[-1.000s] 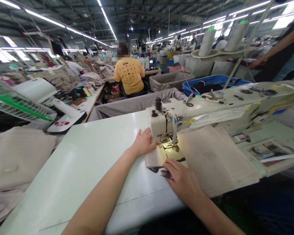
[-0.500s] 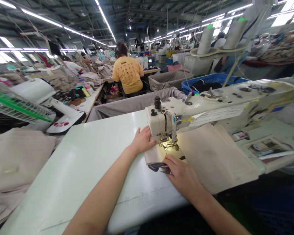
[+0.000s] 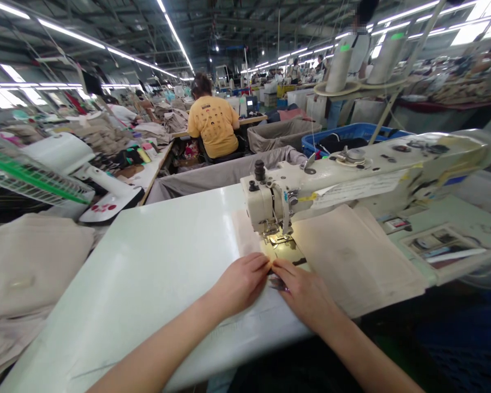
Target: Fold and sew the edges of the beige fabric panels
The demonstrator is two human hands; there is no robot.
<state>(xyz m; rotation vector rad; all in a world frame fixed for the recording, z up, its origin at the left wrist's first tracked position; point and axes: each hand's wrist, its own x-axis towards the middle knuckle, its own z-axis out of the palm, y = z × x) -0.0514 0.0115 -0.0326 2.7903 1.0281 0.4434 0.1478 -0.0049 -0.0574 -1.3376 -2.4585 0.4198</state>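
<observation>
Bare left hand [image 3: 243, 281] and bare right hand [image 3: 306, 292], two in all, close together at one cream metal sewing machine [image 3: 323, 174]
Left fingertips bunched at the near edge of one flat beige cloth piece [image 3: 247, 240], impossible to tell if pinching; cloth beside the needle on one pale green tabletop [image 3: 167, 262]; right fingers closed around one small, mostly hidden metal tool [image 3: 276, 283]; beyond, two pale, green-topped thread cones [image 3: 339, 71], one blue plastic basket [image 3: 311, 143]
</observation>
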